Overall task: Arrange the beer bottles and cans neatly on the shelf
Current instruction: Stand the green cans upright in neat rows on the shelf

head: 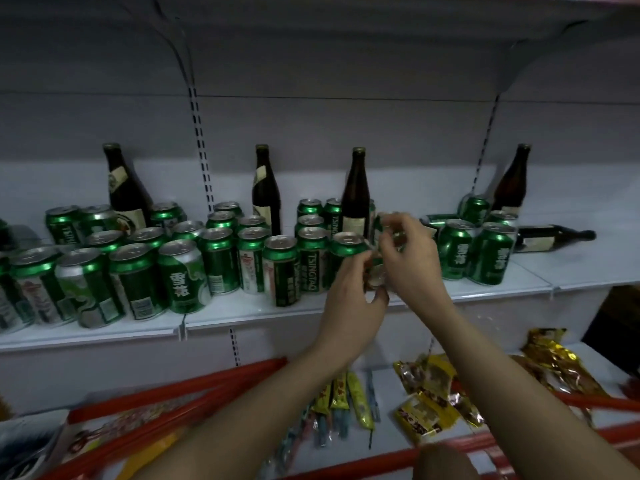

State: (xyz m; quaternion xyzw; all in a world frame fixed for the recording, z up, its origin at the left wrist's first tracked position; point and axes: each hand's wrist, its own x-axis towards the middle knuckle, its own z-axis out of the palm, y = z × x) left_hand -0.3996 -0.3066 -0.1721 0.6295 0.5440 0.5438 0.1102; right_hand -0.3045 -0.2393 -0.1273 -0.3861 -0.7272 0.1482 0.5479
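Several green beer cans (180, 275) stand crowded on the white shelf (249, 318), with another group of cans (490, 252) at the right. Three brown bottles (266, 188) stand upright among them. Another bottle (512, 183) leans at the back right, and one bottle (554, 237) lies on its side at the far right. In front of the shelf's middle, a blurred green can (381, 225) is held between both hands. My left hand (353, 292) grips its lower end and my right hand (412, 258) grips its upper part. My fingers hide most of the can.
The lower shelf holds yellow and gold snack packets (427, 396) and thin stick packets (346, 396). Red bars of a cart or basket (180, 403) cross the bottom of the view. An upper shelf overhangs at the top right. Bare shelf surface (581, 261) lies beside the fallen bottle.
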